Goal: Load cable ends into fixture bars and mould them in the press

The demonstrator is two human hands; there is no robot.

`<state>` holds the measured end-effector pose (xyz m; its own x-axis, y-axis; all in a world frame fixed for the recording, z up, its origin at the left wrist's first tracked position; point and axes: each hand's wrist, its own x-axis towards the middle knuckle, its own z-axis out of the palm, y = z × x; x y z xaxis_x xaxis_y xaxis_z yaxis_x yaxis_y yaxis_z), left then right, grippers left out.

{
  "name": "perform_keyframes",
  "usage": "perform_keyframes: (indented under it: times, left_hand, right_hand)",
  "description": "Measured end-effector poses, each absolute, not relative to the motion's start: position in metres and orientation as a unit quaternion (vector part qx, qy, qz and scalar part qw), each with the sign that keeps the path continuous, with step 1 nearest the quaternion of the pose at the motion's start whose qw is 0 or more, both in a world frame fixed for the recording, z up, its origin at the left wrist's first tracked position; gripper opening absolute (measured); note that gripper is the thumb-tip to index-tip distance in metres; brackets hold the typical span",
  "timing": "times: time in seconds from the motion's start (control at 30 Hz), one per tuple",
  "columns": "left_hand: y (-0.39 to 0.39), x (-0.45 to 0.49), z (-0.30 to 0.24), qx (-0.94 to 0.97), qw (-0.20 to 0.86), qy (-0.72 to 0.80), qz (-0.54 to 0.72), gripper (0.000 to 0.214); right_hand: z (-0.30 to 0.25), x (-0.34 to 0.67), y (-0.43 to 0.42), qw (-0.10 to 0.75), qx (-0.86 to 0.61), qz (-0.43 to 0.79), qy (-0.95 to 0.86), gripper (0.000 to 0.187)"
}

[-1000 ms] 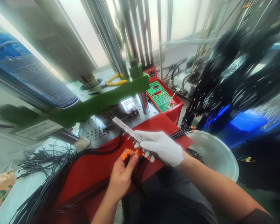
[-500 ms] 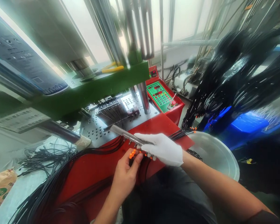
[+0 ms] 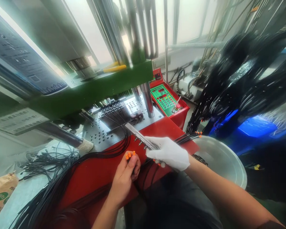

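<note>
My right hand (image 3: 170,154), in a white glove, grips a long metal bar (image 3: 140,136) with a row of small pins along its underside. The bar slants up and left over the red table (image 3: 95,171). My bare left hand (image 3: 126,175) is closed on a bunch of black cables with orange tips (image 3: 130,155), held just left of the bar and apart from it. More black cables (image 3: 62,181) trail across the red table to the left.
A green press frame (image 3: 92,92) with steel columns stands behind, above a perforated steel plate (image 3: 102,127) carrying a fixture with cables. A green control panel (image 3: 164,98) sits right of it. A white basin (image 3: 219,159) and hanging black cable bundles (image 3: 240,79) are at right.
The left hand with the orange-tipped cables has pulled away from the bar, down and to the left. The right hand has shifted the bar slightly to the right.
</note>
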<state>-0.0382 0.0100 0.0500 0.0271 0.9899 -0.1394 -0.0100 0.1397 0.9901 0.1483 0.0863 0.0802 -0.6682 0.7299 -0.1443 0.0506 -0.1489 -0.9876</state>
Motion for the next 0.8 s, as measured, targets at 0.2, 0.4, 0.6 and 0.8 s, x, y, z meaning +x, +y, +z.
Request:
perform_keyframes:
  times: [0.2, 0.4, 0.6, 0.8]
  left_hand:
    - [0.008, -0.04, 0.048, 0.49, 0.518, 0.546, 0.44, 0.022]
    - [0.008, -0.042, 0.05, 0.528, 0.478, 0.564, 0.417, 0.024]
    - [0.007, -0.042, 0.05, 0.542, 0.424, 0.606, 0.399, 0.023]
    - [0.008, -0.035, 0.059, 0.593, 0.357, 0.628, 0.356, 0.021]
  right_hand:
    - [0.085, 0.144, 0.084, 0.239, -0.295, 0.681, -0.626, 0.034]
    - [0.087, 0.144, 0.082, 0.224, -0.296, 0.683, -0.629, 0.032]
    - [0.088, 0.143, 0.082, 0.219, -0.309, 0.679, -0.628, 0.035]
    - [0.081, 0.141, 0.08, 0.241, -0.31, 0.62, -0.679, 0.037]
